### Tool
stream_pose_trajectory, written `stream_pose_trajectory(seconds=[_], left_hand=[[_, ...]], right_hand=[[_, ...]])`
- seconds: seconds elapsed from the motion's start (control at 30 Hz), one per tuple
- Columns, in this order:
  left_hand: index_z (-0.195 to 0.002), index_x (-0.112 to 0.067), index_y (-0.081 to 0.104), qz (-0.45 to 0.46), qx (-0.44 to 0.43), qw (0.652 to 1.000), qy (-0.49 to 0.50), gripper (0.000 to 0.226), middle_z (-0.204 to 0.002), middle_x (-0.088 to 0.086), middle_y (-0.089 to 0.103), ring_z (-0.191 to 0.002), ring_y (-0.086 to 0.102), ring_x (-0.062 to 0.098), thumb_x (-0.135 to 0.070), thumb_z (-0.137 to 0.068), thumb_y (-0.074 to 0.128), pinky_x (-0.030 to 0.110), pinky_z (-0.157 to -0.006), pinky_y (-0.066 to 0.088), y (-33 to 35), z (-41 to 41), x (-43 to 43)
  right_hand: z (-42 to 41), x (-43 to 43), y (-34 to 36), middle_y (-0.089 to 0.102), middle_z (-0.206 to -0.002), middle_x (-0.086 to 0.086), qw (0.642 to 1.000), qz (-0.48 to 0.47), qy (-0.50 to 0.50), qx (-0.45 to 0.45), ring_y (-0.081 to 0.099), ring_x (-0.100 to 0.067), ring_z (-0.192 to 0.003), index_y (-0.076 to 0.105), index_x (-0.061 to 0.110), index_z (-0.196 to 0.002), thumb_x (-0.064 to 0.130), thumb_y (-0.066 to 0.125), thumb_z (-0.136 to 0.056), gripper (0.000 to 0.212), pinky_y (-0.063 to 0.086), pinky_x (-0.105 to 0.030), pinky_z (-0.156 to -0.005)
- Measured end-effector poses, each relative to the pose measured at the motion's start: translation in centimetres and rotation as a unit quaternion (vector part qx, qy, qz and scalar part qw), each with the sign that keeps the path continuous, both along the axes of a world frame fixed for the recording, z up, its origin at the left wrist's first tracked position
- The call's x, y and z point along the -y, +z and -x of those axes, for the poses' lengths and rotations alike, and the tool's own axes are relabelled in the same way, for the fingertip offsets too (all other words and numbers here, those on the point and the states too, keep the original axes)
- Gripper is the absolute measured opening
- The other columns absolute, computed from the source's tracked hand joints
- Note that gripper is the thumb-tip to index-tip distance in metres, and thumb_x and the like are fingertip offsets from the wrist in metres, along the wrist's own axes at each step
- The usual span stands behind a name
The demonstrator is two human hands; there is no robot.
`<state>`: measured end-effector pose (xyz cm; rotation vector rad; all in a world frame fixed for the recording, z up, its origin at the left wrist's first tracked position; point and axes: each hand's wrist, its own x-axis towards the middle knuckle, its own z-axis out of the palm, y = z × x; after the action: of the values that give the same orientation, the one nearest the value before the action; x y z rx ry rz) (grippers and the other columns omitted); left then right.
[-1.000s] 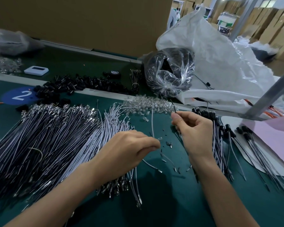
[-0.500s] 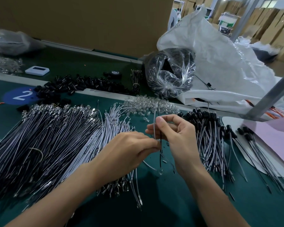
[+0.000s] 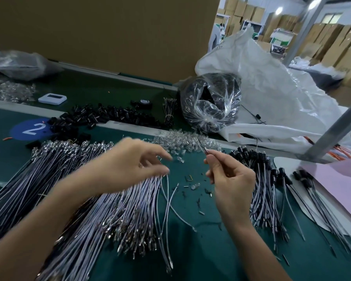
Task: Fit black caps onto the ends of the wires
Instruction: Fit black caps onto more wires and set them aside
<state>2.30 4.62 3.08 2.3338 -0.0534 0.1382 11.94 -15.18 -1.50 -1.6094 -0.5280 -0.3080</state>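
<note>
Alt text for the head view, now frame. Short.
The right hand pinches a thin wire above a green table, while the blurred left hand, fingers relaxed, hovers over a pile of uncapped grey wires. Capped wires lie at right; loose black caps lie behind.

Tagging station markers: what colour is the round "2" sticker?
The round sticker is blue with a white numeral; head view, far left.

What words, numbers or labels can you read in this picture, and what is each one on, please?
"2": a white numeral on the blue round sticker on the green table.
White device: nothing on its dark screen can be read.
Tape roll: the label is too blurred to read.
Nothing else is readable.
</note>
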Motion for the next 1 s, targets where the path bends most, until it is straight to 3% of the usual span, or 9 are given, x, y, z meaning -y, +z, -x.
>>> stream_pose_trajectory(seconds=[0.07,0.13,0.17,0.23,0.33,0.5,0.67,0.9,1.0], left_hand=[[-0.114,-0.04,0.063,-0.164,-0.023,0.973,0.163,0.023,-0.099,-0.011,0.07,-0.086,0.067,0.008,-0.041,-0.092,0.057,0.034,-0.083,0.059,0.8,-1.6,-4.2],[-0.12,-0.029,0.061,-0.319,-0.085,0.896,0.298,0.023,-0.097,0.003,0.063,-0.083,0.06,0.022,-0.029,-0.097,0.055,0.041,-0.078,0.055,0.4,-3.3,-8.7],[-0.121,-0.025,0.059,-0.368,-0.14,0.861,0.321,0.025,-0.093,0.005,0.057,-0.082,0.057,0.024,-0.026,-0.097,0.054,0.04,-0.075,0.053,0.0,-3.9,-10.6],[-0.122,-0.017,0.058,-0.382,-0.245,0.838,0.304,0.03,-0.092,0.006,0.054,-0.086,0.058,0.026,-0.026,-0.094,0.057,0.042,-0.079,0.053,-0.9,-4.9,-13.2],[-0.115,-0.014,0.064,-0.343,-0.27,0.848,0.301,0.033,-0.097,0.008,0.06,-0.091,0.061,0.029,-0.026,-0.086,0.068,0.045,-0.089,0.054,-2.2,-5.6,-15.1],[-0.102,-0.009,0.068,-0.358,-0.235,0.841,0.329,0.019,-0.089,0.01,0.057,-0.088,0.06,0.032,-0.008,-0.082,0.067,0.046,-0.083,0.055,-3.0,-6.4,-15.4],[-0.087,-0.008,0.052,-0.368,-0.229,0.833,0.344,0.01,-0.077,0.01,0.049,-0.084,0.057,0.032,-0.007,-0.083,0.062,0.042,-0.076,0.055,-3.3,-6.4,-16.0],[-0.085,-0.01,0.055,-0.36,-0.221,0.842,0.335,0.008,-0.076,0.009,0.052,-0.077,0.057,0.03,-0.013,-0.084,0.062,0.044,-0.077,0.056,-3.5,-6.0,-15.6],[-0.095,-0.005,0.067,-0.33,-0.129,0.862,0.363,0.016,-0.078,0.012,0.057,-0.078,0.058,0.032,-0.019,-0.087,0.067,0.042,-0.073,0.054,-2.5,-5.4,-14.6]], right_hand=[[-0.2,0.0,-0.4,0.072,-0.077,0.009,0.998,0.042,-0.011,0.04,0.065,-0.008,-0.063,0.073,0.031,-0.098,0.009,0.068,-0.089,0.024,0.051,-0.019,-0.055],[0.0,-0.4,-0.8,0.072,-0.088,0.015,0.994,0.083,-0.014,0.07,0.068,-0.007,-0.073,0.072,0.027,-0.106,0.005,0.067,-0.09,0.028,0.054,-0.019,-0.063],[0.1,-0.5,-1.0,0.072,-0.092,0.015,0.992,0.098,-0.014,0.08,0.069,-0.006,-0.078,0.072,0.025,-0.108,0.003,0.066,-0.089,0.029,0.055,-0.019,-0.068],[0.3,-0.8,-1.3,0.071,-0.095,0.015,0.989,0.116,-0.012,0.089,0.068,-0.003,-0.084,0.073,0.021,-0.108,0.0,0.066,-0.089,0.029,0.056,-0.02,-0.074],[0.4,-1.0,-1.4,0.07,-0.093,0.017,0.988,0.121,-0.007,0.093,0.067,-0.002,-0.083,0.074,0.019,-0.104,-0.001,0.066,-0.089,0.026,0.055,-0.019,-0.074],[0.4,-0.9,-1.3,0.069,-0.084,0.015,0.988,0.114,-0.001,0.103,0.066,-0.005,-0.075,0.075,0.02,-0.1,-0.001,0.067,-0.088,0.025,0.054,-0.018,-0.067],[0.4,-0.8,-1.1,0.069,-0.083,0.014,0.989,0.114,0.008,0.096,0.066,-0.004,-0.074,0.075,0.018,-0.1,-0.002,0.067,-0.088,0.024,0.052,-0.014,-0.066],[0.5,-0.8,-1.0,0.07,-0.083,0.01,0.989,0.119,0.017,0.089,0.066,-0.007,-0.075,0.075,0.016,-0.098,-0.003,0.067,-0.088,0.023,0.054,-0.021,-0.067],[0.5,-0.8,-0.9,0.071,-0.081,0.007,0.991,0.118,0.026,0.066,0.065,-0.006,-0.073,0.075,0.012,-0.093,-0.002,0.067,-0.088,0.017,0.053,-0.019,-0.066]])
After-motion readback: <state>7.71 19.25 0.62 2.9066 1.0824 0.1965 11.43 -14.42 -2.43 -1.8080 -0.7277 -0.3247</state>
